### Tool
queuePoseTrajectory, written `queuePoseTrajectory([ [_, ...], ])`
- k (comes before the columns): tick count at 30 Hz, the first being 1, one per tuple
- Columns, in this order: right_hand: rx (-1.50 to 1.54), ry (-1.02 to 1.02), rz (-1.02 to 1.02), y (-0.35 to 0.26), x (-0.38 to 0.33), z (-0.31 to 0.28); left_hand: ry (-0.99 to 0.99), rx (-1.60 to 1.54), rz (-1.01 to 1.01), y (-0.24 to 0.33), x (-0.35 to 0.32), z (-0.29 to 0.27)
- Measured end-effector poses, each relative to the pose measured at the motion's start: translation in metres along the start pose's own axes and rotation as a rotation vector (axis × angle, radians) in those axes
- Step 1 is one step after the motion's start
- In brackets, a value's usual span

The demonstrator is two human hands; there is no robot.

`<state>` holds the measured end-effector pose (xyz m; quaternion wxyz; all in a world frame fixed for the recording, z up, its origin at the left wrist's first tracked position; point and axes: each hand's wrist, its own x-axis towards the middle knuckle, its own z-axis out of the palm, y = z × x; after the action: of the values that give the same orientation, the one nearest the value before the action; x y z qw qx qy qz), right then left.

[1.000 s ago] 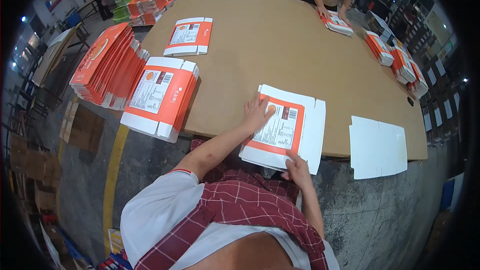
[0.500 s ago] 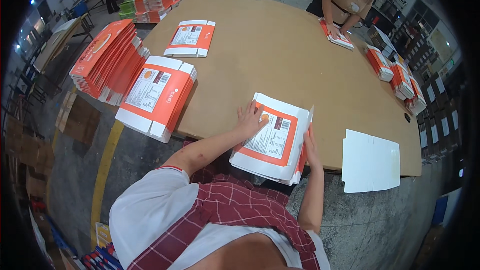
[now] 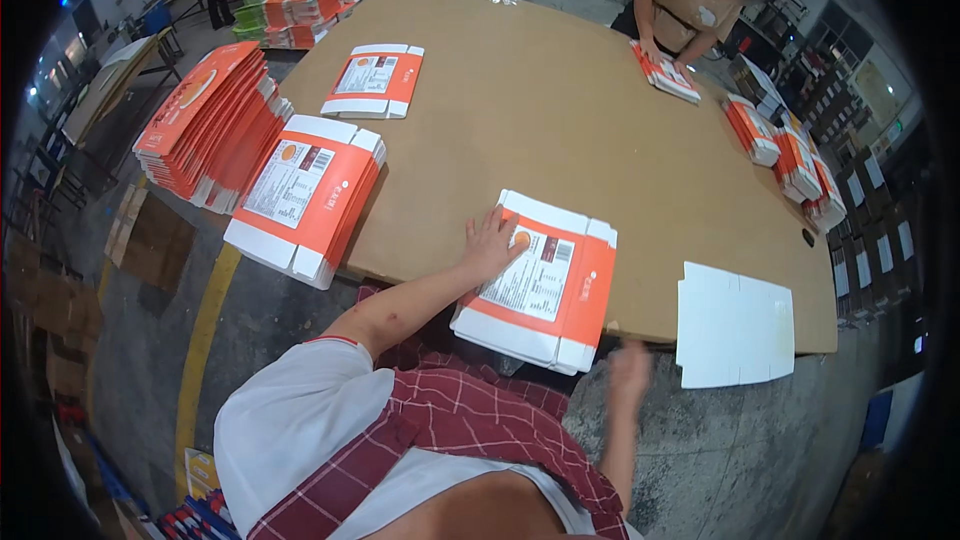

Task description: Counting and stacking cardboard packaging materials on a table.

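The left hand (image 3: pixel 490 243) is laid flat, fingers spread, on the upper left corner of the folded orange-and-white carton (image 3: pixel 540 282), which lies at the near edge of the brown table (image 3: pixel 560 110), overhanging it slightly. The right hand (image 3: pixel 630 372) is seen blurred below the edge, touching nothing; its grip cannot be told. Half a second earlier it was pressed against the carton's right side.

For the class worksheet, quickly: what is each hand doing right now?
Left hand: open, flat on the orange-and-white flattened cardboard carton.
Right hand: blurred, off the table edge, holding nothing visible.
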<state>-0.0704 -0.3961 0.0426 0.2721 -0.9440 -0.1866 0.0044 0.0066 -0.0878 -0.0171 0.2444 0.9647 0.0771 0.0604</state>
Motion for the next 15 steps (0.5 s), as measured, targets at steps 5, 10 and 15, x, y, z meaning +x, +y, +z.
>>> queuePoseTrajectory([
  [5,-0.537,0.216,0.652,0.143,-0.016,-0.057,0.041,-0.005,0.051,0.006,0.005,0.0],
  [10,-0.715,-0.099,0.68,0.174,-0.021,-0.038,-0.001,-0.06,0.036,0.009,0.004,0.0],
  [15,-0.682,-0.107,0.416,0.158,-0.015,-0.054,-0.003,-0.047,0.04,0.005,-0.001,-0.001],
])
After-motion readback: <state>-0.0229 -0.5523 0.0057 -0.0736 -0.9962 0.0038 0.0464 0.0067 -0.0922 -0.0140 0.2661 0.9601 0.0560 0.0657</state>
